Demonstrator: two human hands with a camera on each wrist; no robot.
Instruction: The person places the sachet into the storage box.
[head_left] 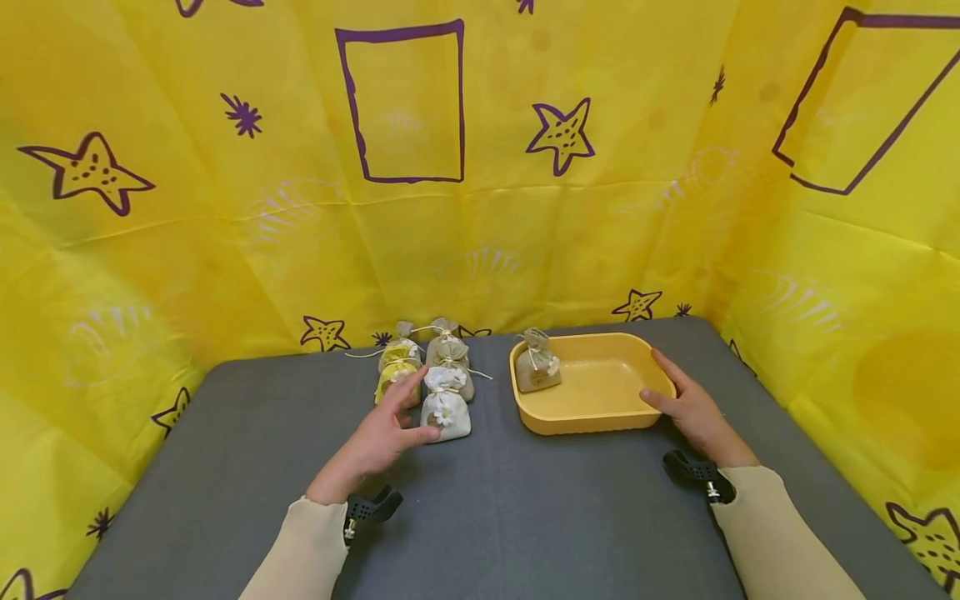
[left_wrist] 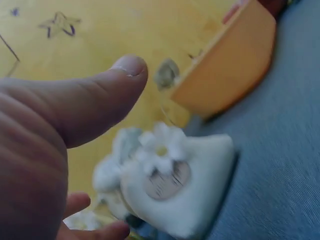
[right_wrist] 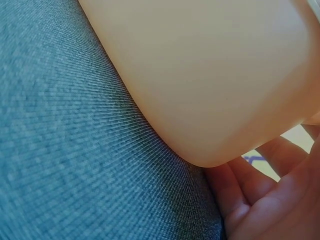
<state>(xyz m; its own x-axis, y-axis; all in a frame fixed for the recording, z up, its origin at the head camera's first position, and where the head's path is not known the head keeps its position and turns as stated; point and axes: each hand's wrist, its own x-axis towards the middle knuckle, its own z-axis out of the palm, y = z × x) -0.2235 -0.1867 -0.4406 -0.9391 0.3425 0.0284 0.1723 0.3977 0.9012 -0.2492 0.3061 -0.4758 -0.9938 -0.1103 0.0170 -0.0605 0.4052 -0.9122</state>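
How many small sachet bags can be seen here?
5, maybe more hidden: one sachet inside the yellow tray; four clustered left of it, white front one touched by the left hand.

A makeshift staged booth rather than a lived-in room — a recording or craft set-up. Yellow cloth [head_left: 225,250] printed with purple stars and rectangles hangs as a backdrop on three sides, creased and draped, hiding whatever lies behind it. It encloses a table [head_left: 525,517] covered in plain grey fabric, whose weave shows close up in the right wrist view. On it stand only a few props — a cluster of small tied pouches [head_left: 431,375] and a yellow tray [head_left: 600,421]. Black camera mounts [head_left: 371,507] are strapped at both wrists.
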